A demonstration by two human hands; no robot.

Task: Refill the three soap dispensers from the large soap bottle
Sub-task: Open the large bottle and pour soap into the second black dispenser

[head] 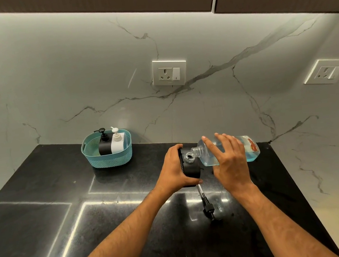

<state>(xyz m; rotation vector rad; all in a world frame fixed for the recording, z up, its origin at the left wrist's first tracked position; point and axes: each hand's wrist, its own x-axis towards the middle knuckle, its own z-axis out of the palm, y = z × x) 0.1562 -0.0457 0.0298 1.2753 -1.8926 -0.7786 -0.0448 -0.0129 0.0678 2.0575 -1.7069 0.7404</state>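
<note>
Black polished stone forms the countertop [47, 218], its gloss carrying bright rectangular streaks of reflected light; behind it rises a pale marble-look wall [62, 77] veined in grey, lit from under dark brown cabinets [106, 1] at twelve o'clock; a white socket plate [169, 72] sits on the wall above the hands, and a second socket [327, 71] lies out at two o'clock. Near the counter's middle the left hand [175, 171] is clasped around a black soap dispenser [190, 168] with its neck uncovered; just beside it, at three o'clock, the right hand [229, 159] grips the large soap bottle [231, 148], clear with blue liquid, tipped nearly flat so its open mouth meets the dispenser's neck. At six o'clock from the dispenser a black pump head [207, 206] with its white tube lies loose on the stone. Well apart, at ten o'clock, a teal woven basket [108, 159] stands against the wall; inside it stand a black dispenser [104, 144] and a white dispenser [117, 142], touching side by side, pumps on.
</note>
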